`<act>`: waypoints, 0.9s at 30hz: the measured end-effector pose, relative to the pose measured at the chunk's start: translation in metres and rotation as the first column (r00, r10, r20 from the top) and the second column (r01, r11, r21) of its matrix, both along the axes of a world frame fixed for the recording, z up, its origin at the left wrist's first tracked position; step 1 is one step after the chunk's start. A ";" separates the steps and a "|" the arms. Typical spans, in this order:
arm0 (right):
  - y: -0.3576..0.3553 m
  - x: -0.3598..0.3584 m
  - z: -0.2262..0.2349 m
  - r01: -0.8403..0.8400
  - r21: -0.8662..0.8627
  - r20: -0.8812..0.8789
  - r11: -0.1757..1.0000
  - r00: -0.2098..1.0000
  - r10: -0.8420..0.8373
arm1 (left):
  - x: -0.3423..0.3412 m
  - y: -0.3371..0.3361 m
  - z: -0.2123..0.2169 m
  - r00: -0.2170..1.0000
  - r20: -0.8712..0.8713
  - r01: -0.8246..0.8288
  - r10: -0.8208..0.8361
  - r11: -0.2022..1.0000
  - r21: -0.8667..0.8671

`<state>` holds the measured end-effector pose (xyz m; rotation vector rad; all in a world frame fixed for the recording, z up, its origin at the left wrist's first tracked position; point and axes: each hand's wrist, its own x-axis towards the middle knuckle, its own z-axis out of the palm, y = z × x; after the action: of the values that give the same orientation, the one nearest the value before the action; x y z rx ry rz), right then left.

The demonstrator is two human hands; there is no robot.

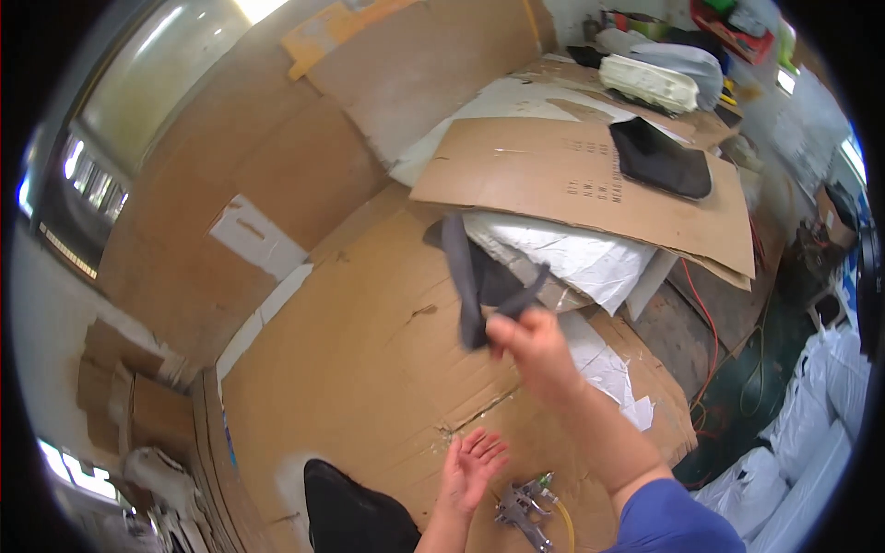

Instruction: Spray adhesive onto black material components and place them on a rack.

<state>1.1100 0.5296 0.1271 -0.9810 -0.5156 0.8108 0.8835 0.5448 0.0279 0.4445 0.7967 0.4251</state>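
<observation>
"Hands first: what are they doing?"

"The right hand (pixel 533 343) has its fingers closed on a dark grey piece (pixel 466 290). The left hand (pixel 477 467) is open, with the palm up and the fingers a bit spread. It holds nothing."

"Where is the grey piece?"

"Near the middle of the frame, up in the air. It is long and bent, and the right hand has it near the bottom of the bend. It looks a bit blurry."

"What is close to the left hand?"

"A silver spray gun (pixel 524 512) lies just to its right, at the bottom of the frame. A yellow hose (pixel 565 522) comes out of it. A black piece (pixel 355 511) is on the other side, at the lower left of the hand."

"What are they lying on?"

"A worktop (pixel 318 369) covered with brown cardboard."

"And higher up?"

"A flat cardboard sheet (pixel 516 175) at the upper right, with white wrapping (pixel 572 258) under it. A black curved pad (pixel 659 158) sits on top of the sheet."

"What is at the right edge?"

"White bags (pixel 802 424), low down, and a thin red cord (pixel 708 323) a little to their left."
</observation>
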 end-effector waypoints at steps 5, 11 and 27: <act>-0.054 -0.144 0.005 -0.198 -0.021 -0.205 0.980 0.960 0.189 | -0.045 -0.035 0.035 0.867 0.455 -0.128 0.204 0.973 -0.193; -0.111 -0.250 0.006 -0.405 0.011 -0.032 0.914 0.914 0.405 | -0.197 -0.074 0.062 0.747 0.298 -0.593 0.593 0.799 -0.103; -0.231 -0.677 0.061 -0.615 -0.040 -0.249 0.787 0.769 0.589 | -0.650 -0.328 0.119 0.452 0.389 -0.868 0.803 0.496 -0.014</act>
<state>0.4328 0.2989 0.1881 -0.8157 -0.6005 1.5363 0.2334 0.2172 0.1474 0.0863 0.5722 1.5165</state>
